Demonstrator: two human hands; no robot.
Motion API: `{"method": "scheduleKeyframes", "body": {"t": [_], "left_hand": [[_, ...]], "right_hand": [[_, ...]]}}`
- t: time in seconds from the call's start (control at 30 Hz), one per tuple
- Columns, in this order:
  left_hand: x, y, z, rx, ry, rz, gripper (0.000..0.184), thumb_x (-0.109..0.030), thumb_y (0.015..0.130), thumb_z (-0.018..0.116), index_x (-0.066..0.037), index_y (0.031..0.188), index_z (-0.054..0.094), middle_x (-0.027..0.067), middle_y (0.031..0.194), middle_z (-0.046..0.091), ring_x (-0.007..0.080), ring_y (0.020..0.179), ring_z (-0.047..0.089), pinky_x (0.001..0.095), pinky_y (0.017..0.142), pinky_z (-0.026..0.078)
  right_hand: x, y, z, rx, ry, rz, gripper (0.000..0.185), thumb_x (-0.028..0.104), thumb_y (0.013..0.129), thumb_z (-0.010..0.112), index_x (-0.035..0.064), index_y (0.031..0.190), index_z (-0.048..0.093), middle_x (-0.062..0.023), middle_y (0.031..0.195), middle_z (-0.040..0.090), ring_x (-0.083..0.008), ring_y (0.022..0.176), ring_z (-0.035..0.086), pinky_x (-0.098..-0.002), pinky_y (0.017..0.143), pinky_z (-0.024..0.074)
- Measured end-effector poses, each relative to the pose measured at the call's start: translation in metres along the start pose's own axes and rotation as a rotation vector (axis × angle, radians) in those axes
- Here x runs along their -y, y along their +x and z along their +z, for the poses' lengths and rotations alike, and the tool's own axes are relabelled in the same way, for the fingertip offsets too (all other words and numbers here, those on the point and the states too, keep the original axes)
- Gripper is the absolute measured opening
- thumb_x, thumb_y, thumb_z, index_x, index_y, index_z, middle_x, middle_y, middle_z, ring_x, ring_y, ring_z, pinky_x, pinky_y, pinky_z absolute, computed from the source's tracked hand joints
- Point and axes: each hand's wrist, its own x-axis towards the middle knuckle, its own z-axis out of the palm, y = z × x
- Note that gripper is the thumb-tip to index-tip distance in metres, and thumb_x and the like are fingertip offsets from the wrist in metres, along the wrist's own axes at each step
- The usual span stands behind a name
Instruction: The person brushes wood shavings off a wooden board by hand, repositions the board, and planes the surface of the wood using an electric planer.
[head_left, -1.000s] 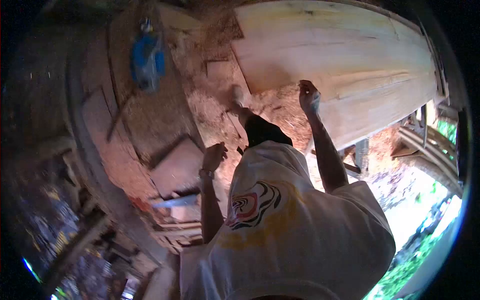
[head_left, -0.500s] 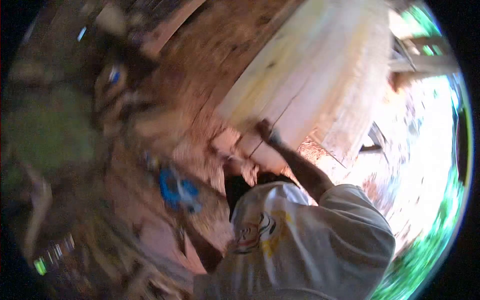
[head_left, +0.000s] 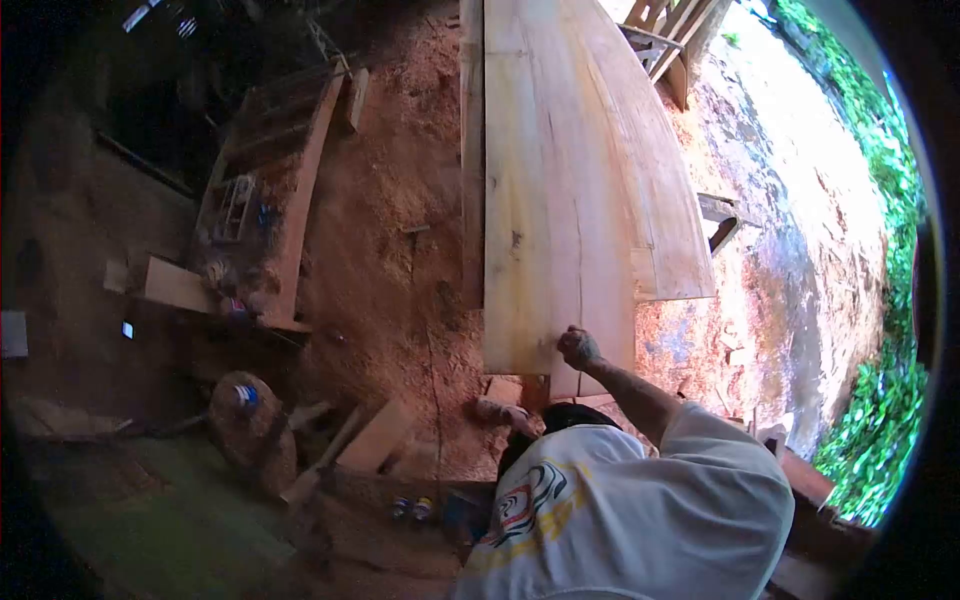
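Note:
My right hand (head_left: 577, 347) is closed in a fist on the near end of a wide pale wooden board (head_left: 520, 200). Whether anything small is inside the fingers cannot be made out. A crack runs lengthwise through the wood beside the fist, and a yellow stain streaks the left part. Along the right, a curved-edged board (head_left: 660, 230) lies against it. No part of my left hand shows; that side is behind my shirt. One of my feet (head_left: 507, 415) is below the board's near end.
Reddish sawdust (head_left: 400, 200) covers the ground. At left stands a low wooden bench (head_left: 310, 200) with objects on it. A round stump (head_left: 250, 430), loose offcuts (head_left: 375, 436) and small bottles (head_left: 422, 508) are nearer. Green plants (head_left: 880, 410) line the bright right side.
The view has swung round and sharpened, with the boards now running straight away from me. My left forearm and a bright blue object near it, both seen earlier, have left view.

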Motion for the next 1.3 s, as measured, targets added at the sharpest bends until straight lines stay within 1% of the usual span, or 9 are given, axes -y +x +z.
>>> {"method": "scheduleKeyframes", "body": {"t": [0.13,0.27,0.47,0.57,0.8,0.97,1.1,1.23,1.3], "left_hand": [[-0.023,0.022,0.002,0.049,0.035,-0.023,0.020,-0.020,0.101,0.055,-0.006,0.099,0.068,0.0099,0.094,0.068,0.0242,0.088,0.065,0.0402,0.082,0.053],[-0.033,0.036,-0.001,0.069,0.067,-0.038,0.019,-0.020,0.100,0.056,-0.005,0.100,0.068,0.0094,0.095,0.068,0.0239,0.090,0.064,0.0399,0.084,0.053],[-0.038,0.034,-0.017,0.066,0.090,-0.046,0.018,-0.020,0.099,0.057,-0.005,0.100,0.067,0.0087,0.098,0.067,0.0235,0.094,0.063,0.0395,0.087,0.052],[-0.037,0.034,-0.022,0.057,0.094,-0.053,0.018,-0.020,0.098,0.057,-0.005,0.101,0.067,0.0083,0.099,0.067,0.0233,0.095,0.063,0.0393,0.088,0.051],[-0.051,0.029,-0.029,0.067,0.172,-0.055,0.017,-0.019,0.096,0.059,-0.005,0.102,0.066,0.0075,0.102,0.066,0.0228,0.099,0.062,0.0388,0.091,0.050],[-0.099,0.036,-0.016,0.192,0.352,-0.006,0.017,-0.019,0.095,0.060,-0.004,0.102,0.066,0.0070,0.104,0.065,0.0224,0.102,0.062,0.0385,0.094,0.050],[-0.168,0.086,0.054,0.412,0.551,0.125,0.018,-0.019,0.094,0.061,-0.004,0.103,0.065,0.0065,0.105,0.065,0.0221,0.104,0.061,0.0382,0.095,0.049],[-0.213,0.053,0.228,0.243,0.701,0.243,0.008,-0.015,0.088,0.064,-0.008,0.083,0.064,0.0045,0.087,0.066,0.0203,0.085,0.062,0.0369,0.084,0.051],[-0.233,0.068,0.278,0.357,0.766,0.243,0.012,-0.015,0.089,0.069,-0.006,0.094,0.063,0.0061,0.092,0.067,0.0220,0.093,0.063,0.0385,0.095,0.047]], "right_hand": [[-0.012,-0.008,0.031,-0.017,0.077,0.182,0.011,0.021,0.062,0.071,0.0148,0.070,0.067,-0.0063,0.081,0.068,-0.0273,0.088,0.065,-0.0387,0.086,0.0511],[-0.002,-0.010,0.027,-0.061,-0.214,0.020,0.012,0.021,0.060,0.072,0.0157,0.068,0.064,-0.0070,0.078,0.065,-0.0277,0.084,0.064,-0.0363,0.088,0.0496],[0.026,-0.001,0.001,-0.086,0.179,0.511,0.009,0.005,0.076,0.066,0.0043,0.078,0.075,-0.0142,0.086,0.074,-0.0352,0.091,0.068,-0.0437,0.083,0.0571],[0.023,0.006,0.003,-0.023,0.074,0.407,0.004,0.010,0.066,0.070,0.0084,0.070,0.070,-0.0132,0.090,0.072,-0.0348,0.091,0.066,-0.0466,0.083,0.0549],[-0.015,-0.011,0.072,-0.039,0.170,0.635,0.012,0.007,0.076,0.064,0.0043,0.080,0.075,-0.0182,0.088,0.072,-0.0373,0.092,0.069,-0.0474,0.084,0.0570],[0.023,-0.010,0.020,-0.226,0.331,0.566,0.007,0.008,0.080,0.068,0.0016,0.079,0.071,-0.0216,0.089,0.070,-0.0422,0.086,0.068,-0.0475,0.076,0.0557],[0.041,-0.003,-0.001,-0.272,0.442,0.711,0.007,0.006,0.077,0.070,0.0003,0.081,0.072,-0.0194,0.086,0.068,-0.0396,0.085,0.068,-0.0455,0.076,0.0559],[0.049,-0.002,-0.006,-0.343,0.535,0.799,0.007,0.006,0.080,0.070,0.0003,0.083,0.072,-0.0182,0.087,0.068,-0.0385,0.085,0.069,-0.0448,0.076,0.0557],[0.055,-0.003,-0.009,-0.373,0.556,0.834,0.007,0.006,0.081,0.069,0.0006,0.084,0.073,-0.0179,0.088,0.068,-0.0381,0.085,0.069,-0.0445,0.076,0.0557]]}}
